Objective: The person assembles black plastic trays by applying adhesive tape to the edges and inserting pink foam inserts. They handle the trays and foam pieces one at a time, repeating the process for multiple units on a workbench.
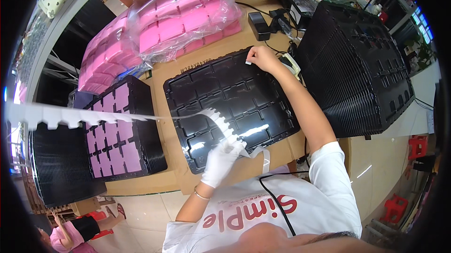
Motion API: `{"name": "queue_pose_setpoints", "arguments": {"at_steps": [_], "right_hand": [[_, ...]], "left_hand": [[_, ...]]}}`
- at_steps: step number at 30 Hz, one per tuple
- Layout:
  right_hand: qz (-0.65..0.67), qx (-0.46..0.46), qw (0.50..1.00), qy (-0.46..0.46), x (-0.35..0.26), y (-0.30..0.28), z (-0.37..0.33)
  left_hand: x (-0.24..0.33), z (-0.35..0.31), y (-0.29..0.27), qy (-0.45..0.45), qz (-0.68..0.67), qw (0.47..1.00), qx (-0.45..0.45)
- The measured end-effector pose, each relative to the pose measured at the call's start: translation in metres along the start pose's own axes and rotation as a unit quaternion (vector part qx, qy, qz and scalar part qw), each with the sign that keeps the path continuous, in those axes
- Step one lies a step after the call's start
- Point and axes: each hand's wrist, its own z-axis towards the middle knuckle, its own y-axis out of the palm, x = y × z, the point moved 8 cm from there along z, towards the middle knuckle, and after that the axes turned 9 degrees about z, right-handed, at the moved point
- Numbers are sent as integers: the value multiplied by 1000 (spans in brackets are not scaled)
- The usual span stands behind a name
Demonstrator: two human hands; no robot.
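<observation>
In front of me lies a black plastic tray (225, 91) with moulded compartments and no parts in them. My left hand (221, 161), in a white glove, is closed on a long white label strip (218, 120) over the tray's near edge. The strip has a row of tabs along one side and stretches away to the left, with a short tail hanging near my shirt. My bare right hand (263, 58) reaches the tray's far right corner. Its thumb and fingers pinch a small white label (248, 60) close to the tray surface.
Left of the tray, a stack of black trays (149, 133) holds pink pieces. Pink foam pads (183, 20) in clear plastic lie behind. A tall black tray stack (350, 70) stands right, with a black adapter (258, 25) and cables nearby. Another person (70, 236) is at lower left.
</observation>
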Motion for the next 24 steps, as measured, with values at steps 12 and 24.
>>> {"name": "queue_pose_setpoints", "arguments": {"at_steps": [12, 24], "right_hand": [[-208, -100, 972, -35, 30, 18, 41], [-192, -123, 974, -8, 28, 16, 43]], "left_hand": [[-2, 2, -2, -10, 17, 1000, -22], [-1, -2, -7, -16, 28, 999, -16]]}}
